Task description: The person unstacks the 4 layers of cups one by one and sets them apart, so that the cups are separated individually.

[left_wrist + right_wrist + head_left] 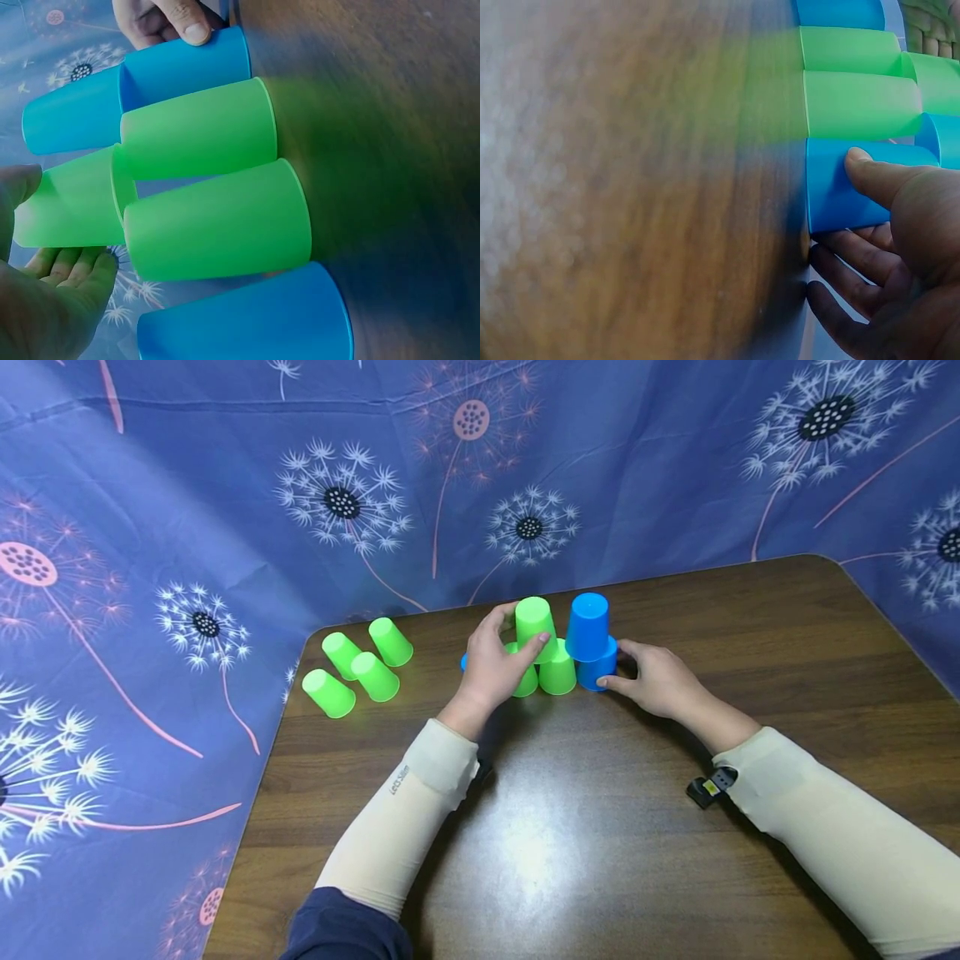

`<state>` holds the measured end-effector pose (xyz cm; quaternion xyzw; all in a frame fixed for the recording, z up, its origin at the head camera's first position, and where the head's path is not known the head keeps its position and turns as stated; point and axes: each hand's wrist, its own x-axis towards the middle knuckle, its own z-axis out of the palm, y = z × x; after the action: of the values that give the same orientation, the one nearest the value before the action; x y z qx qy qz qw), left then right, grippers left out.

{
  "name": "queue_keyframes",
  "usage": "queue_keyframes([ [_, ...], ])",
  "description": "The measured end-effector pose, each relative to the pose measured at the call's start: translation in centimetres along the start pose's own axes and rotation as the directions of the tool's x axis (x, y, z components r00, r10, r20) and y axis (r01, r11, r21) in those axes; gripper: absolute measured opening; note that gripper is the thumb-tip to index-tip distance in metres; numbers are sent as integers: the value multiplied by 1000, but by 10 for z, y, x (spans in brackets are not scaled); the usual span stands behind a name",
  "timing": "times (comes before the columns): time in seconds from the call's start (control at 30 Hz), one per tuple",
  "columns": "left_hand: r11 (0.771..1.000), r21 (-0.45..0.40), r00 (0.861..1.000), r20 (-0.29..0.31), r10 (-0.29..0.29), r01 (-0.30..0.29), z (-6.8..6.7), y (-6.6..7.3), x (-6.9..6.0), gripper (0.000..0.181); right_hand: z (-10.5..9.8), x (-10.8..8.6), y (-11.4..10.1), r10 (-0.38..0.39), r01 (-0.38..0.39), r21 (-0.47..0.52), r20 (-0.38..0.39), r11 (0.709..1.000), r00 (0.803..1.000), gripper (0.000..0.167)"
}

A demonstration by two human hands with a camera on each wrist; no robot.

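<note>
Upside-down cups stand in a row on the table, some with a second cup on top. My left hand [489,667] holds the upper green cup [532,617] between thumb and fingers; it rests across two lower green cups [199,131]. Beside it an upper blue cup [588,620] sits on the row's right part. My right hand [663,683] grips the lower blue cup [840,187] at the right end, thumb on its near side. Another blue cup [251,322] stands at the row's left end, mostly behind my left hand in the head view.
Several green cups [375,677] stand upside down in a loose group on the table's left. A brown wooden table [600,860] extends toward me and to the right. Behind it hangs a blue cloth [637,468] with dandelion prints.
</note>
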<state>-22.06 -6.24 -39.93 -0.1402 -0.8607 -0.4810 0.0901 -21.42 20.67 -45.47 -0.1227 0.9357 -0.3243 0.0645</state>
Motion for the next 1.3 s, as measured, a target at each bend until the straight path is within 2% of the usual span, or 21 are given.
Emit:
queue_keyframes([
  [0.3,999,-41,998,-55,22,-24,-16,-5,-2,53,0,0,0,2,-2,-3,3,1000,1000,71],
  [0.63,996,-79,993,-114,29,-38,-40,-10,-6,51,-1,0,0,-7,7,-2,-2,1000,1000,72],
  [0.73,996,-82,991,-130,11,-22,-49,-13,-10,53,0,0,0,-2,2,-8,1,1000,1000,73],
  [0.83,993,-120,990,-142,-7,-10,-59,-16,-14,53,0,-1,-1,2,-2,-12,4,1000,1000,73],
  [1.0,977,-207,986,-169,8,-44,-78,-21,-23,50,0,0,-1,-3,3,-13,3,1000,1000,74],
  [1.13,976,-214,981,-194,2,-45,-93,-26,-30,48,1,0,0,-4,4,-11,2,1000,1000,73],
  [1.3,975,-218,968,-250,-17,-39,-112,-40,-38,46,1,0,1,-3,3,-2,-1,1000,1000,72],
])
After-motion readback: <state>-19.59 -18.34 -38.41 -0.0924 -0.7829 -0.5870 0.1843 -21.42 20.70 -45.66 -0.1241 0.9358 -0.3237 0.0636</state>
